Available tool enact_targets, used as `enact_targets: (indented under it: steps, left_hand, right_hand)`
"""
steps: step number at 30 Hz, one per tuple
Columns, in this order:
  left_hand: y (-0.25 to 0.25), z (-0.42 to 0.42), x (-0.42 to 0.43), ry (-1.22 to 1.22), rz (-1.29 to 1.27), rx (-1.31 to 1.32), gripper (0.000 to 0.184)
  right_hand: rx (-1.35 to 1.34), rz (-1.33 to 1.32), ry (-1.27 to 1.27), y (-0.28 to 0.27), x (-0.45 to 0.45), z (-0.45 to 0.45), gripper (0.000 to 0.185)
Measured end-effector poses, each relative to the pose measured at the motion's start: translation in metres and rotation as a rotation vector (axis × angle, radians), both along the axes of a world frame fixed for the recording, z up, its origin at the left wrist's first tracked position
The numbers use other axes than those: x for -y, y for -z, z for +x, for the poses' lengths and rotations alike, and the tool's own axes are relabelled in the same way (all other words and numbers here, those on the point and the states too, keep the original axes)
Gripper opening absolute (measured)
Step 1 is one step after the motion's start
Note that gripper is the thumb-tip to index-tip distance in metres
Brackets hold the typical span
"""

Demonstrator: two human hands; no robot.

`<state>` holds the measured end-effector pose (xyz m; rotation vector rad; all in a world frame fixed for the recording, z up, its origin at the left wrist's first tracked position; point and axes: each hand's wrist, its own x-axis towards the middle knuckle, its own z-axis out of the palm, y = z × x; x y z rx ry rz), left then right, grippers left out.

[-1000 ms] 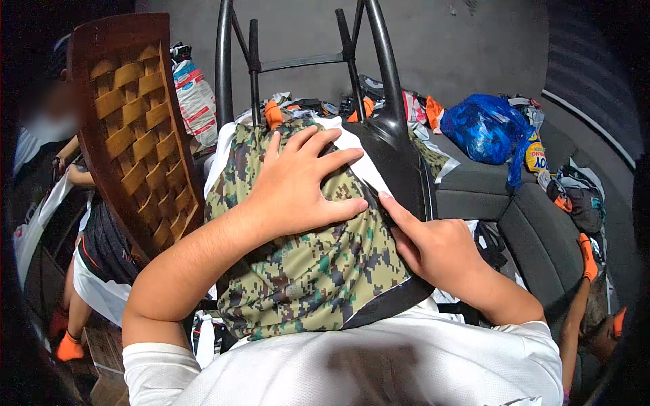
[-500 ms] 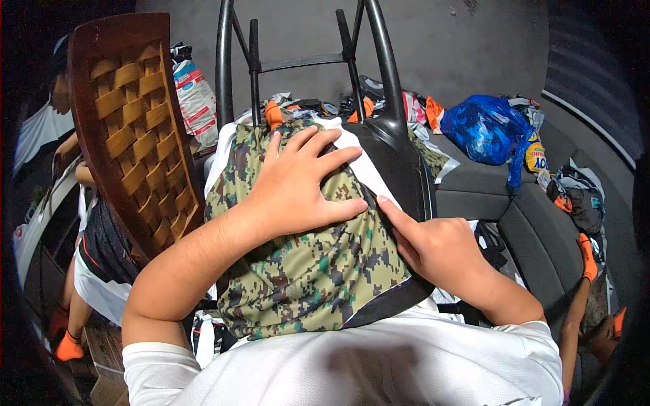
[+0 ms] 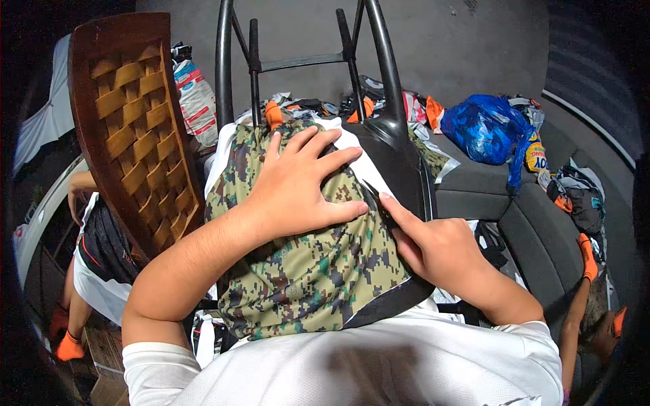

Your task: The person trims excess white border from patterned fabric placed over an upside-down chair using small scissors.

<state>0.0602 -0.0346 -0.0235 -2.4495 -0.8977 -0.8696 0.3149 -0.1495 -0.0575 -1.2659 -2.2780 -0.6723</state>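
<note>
My left hand lies flat with fingers spread on a camouflage-print cloth, pressing it down over a black plastic chair. White fabric shows along the cloth's upper right edge. At that edge my right hand is closed, its index finger stretched forward and the other fingers curled under. A thin dark pointed shape lies just ahead of its fingertip; whether it is a tool or a dark strip of cloth is unclear. Whatever the curled fingers hold is hidden.
A wooden chair back with woven slats stands close on the left. To the right, a blue plastic bag sits on a grey seat. Cloth scraps lie beyond the chair. Other people sit at both sides, partly visible.
My right hand has shifted very slightly, and the dark pointed shape by its fingertip shows a little differently. My left hand stays put. The person at left has moved an arm.
</note>
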Motion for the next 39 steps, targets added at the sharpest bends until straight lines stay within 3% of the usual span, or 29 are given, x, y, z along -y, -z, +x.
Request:
enact_targets:
  steps: [13, 19, 39]
  left_hand:
    - [0.002, -0.006, -0.004, 0.043, 0.062, -0.018, 0.085]
    - [0.005, -0.015, -0.008, 0.053, 0.076, -0.001, 0.089]
    - [0.012, -0.013, 0.008, -0.019, 0.051, -0.005, 0.094]
  right_hand:
    - [-0.052, -0.052, -0.049, -0.008, 0.007, 0.000, 0.069]
    - [-0.009, -0.135, -0.050, -0.037, 0.011, -0.011, 0.069]
    - [-0.039, -0.063, -0.011, -0.005, 0.006, -0.023, 0.076]
